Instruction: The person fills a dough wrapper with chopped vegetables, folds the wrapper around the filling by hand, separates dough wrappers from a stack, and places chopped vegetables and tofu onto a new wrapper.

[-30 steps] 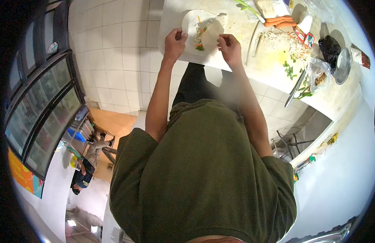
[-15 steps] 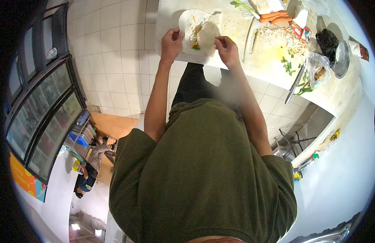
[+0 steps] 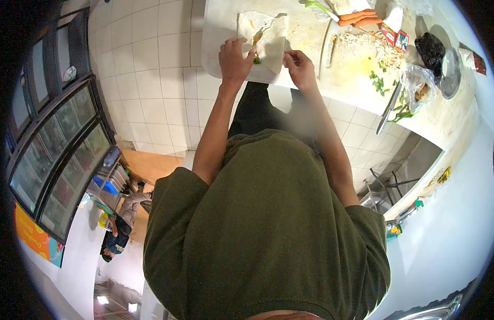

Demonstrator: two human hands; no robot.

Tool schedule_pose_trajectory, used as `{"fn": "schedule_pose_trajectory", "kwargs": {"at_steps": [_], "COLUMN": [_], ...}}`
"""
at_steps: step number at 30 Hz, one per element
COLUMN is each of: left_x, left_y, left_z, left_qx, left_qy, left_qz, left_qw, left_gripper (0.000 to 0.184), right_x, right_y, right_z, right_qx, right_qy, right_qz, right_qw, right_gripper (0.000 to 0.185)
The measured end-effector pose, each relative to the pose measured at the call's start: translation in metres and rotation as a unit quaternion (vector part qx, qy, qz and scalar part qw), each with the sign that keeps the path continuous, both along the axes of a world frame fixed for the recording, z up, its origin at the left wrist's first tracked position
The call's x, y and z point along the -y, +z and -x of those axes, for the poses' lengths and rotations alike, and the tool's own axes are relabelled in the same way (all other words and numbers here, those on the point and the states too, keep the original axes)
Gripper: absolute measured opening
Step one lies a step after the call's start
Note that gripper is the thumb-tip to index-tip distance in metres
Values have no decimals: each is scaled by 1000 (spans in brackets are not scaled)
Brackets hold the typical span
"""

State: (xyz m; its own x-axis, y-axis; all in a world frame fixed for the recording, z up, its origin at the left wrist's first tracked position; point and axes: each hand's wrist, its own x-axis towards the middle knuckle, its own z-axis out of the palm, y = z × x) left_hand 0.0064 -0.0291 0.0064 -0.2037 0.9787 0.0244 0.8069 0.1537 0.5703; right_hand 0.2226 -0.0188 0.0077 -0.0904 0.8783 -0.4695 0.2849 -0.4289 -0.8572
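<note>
A pale, thin dough wrapper (image 3: 272,42) lies on the table's near left part, its right side folded over towards the middle. A strip of filling (image 3: 257,38) with orange and green bits shows along the fold. My left hand (image 3: 236,63) rests over the wrapper's lower left side, fingers apart and bent, their tips by the filling. At the right edge, my right hand (image 3: 300,70) has thumb and forefinger pinched together on the wrapper's border.
To the right lie carrots (image 3: 359,19), a green onion stalk (image 3: 324,9), shredded filling (image 3: 359,45), chopped greens (image 3: 377,82) and a knife (image 3: 388,109) by the near edge. Beyond are a plastic bag (image 3: 419,90), a black bag (image 3: 430,53) and a metal bowl (image 3: 450,74). Another person (image 3: 119,229) is far left.
The wrapper's right flap, raised before, now lies flatter across the filling. My left hand has moved right over the wrapper and its fingers have spread. My right hand has shifted slightly.
</note>
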Motion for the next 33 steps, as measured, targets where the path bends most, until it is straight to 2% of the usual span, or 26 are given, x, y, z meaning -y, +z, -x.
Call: {"fn": "schedule_pose_trajectory", "kwargs": {"at_steps": [2,5,14,17,20,23,27,33], "left_x": [4,8,0,-3,-5,-5,-6,-7], "left_y": [-3,-7,-19,-10,-12,2,9,2], "left_z": [3,3,-2,-7,-10,-22,-42,-64], "left_qx": [-48,-74,-88,-26,65,199,238,210], "left_qy": [-37,-42,-9,47,86,131,96,40], "left_qz": [26,-8,-53,-50,-112,-102,-78,-63], "left_qw": [998,996,995,997,988,966,963,975], "left_gripper": [28,26,17,17,18,19,18,12], "right_x": [1,1,7,13,14,14,12,12], "right_y": [0,5,0,-13,-13,-10,-12,-7], "right_z": [-2,-5,-21,-26,-29,-27,-27,-30], "right_qx": [3,17,35,30,34,37,32,29], "right_qy": [0,-1,11,9,12,13,15,19], "right_qz": [-6,-14,24,26,29,28,36,42], "right_qw": [1000,1000,999,999,999,999,999,999], "right_gripper": [27,28,31,31,31,31,32,33]}}
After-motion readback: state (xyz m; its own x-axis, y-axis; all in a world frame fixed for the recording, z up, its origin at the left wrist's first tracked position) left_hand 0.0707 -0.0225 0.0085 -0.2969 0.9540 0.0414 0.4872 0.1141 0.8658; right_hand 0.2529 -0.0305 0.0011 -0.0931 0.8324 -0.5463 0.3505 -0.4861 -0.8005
